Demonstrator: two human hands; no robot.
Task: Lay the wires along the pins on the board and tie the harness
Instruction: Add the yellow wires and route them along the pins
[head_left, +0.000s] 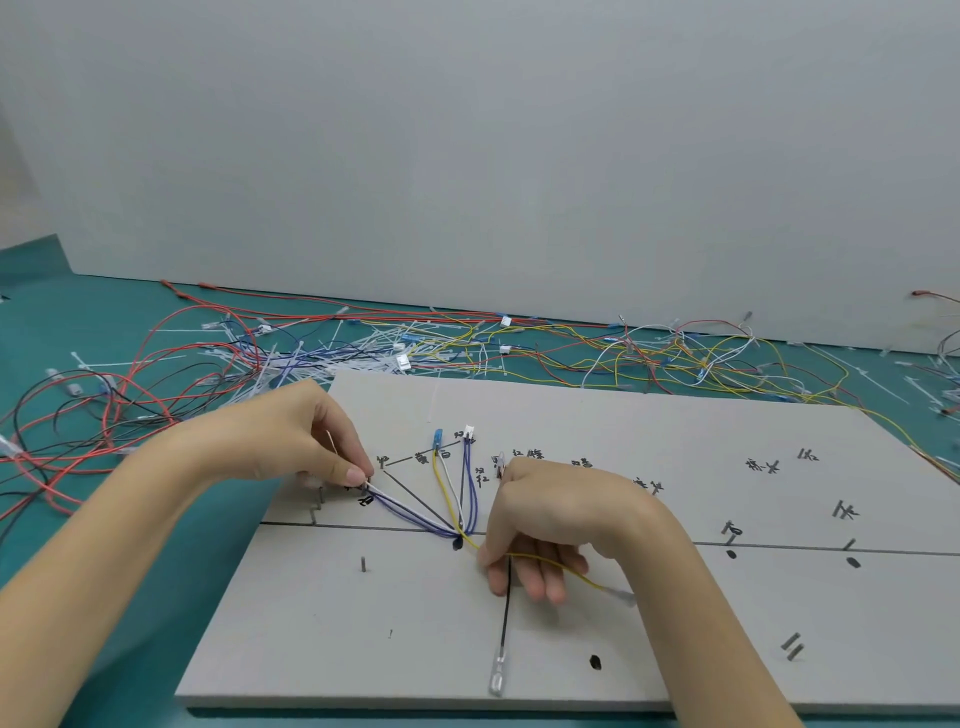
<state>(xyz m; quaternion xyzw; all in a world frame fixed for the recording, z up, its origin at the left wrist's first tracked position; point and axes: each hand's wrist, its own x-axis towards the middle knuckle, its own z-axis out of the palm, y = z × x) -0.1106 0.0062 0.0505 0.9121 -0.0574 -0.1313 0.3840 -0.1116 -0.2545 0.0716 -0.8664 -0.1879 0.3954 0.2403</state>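
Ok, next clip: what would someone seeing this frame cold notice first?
Two bare hands meet over a grey board: the left hand pinches a fan of blue and white wires near the board's left edge, while the right hand rests at the centre with a yellow wire across its fingers. Behind the board, a tangle of loose wires and cable ties sprawls over the teal table.

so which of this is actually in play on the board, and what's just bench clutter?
In play:
- board with pins
- blue-white wires, pinched by left hand
- yellow wire, held by right hand
- black wire

Lying about:
- loose wires
- cable ties on the green mat
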